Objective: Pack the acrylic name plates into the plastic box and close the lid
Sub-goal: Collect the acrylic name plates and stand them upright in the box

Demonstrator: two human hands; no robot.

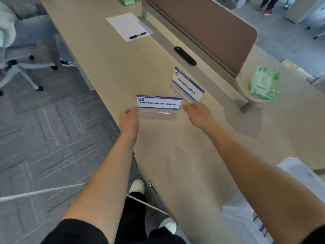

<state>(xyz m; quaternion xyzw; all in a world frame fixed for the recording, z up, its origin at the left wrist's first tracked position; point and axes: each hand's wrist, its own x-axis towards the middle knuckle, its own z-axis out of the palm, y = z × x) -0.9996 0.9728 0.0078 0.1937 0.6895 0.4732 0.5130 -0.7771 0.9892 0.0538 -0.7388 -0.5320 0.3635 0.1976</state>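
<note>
An acrylic name plate (158, 105) with a purple top band and dark lettering stands on the beige desk, near its left edge. My left hand (129, 118) pinches its left end and my right hand (197, 112) pinches its right end. A second name plate (187, 85) stands just behind and to the right, turned at an angle and apart from both hands. The clear plastic box (241, 215) sits at the lower right, partly hidden behind my right forearm, with printed cards showing inside it.
A brown desk divider (202, 27) runs along the back, with a black oval cable port (185, 56) before it. Paper with a pen (128, 26) lies farther back. A green wipes pack (264, 82) sits at right. An office chair (19, 50) stands on the carpet at left.
</note>
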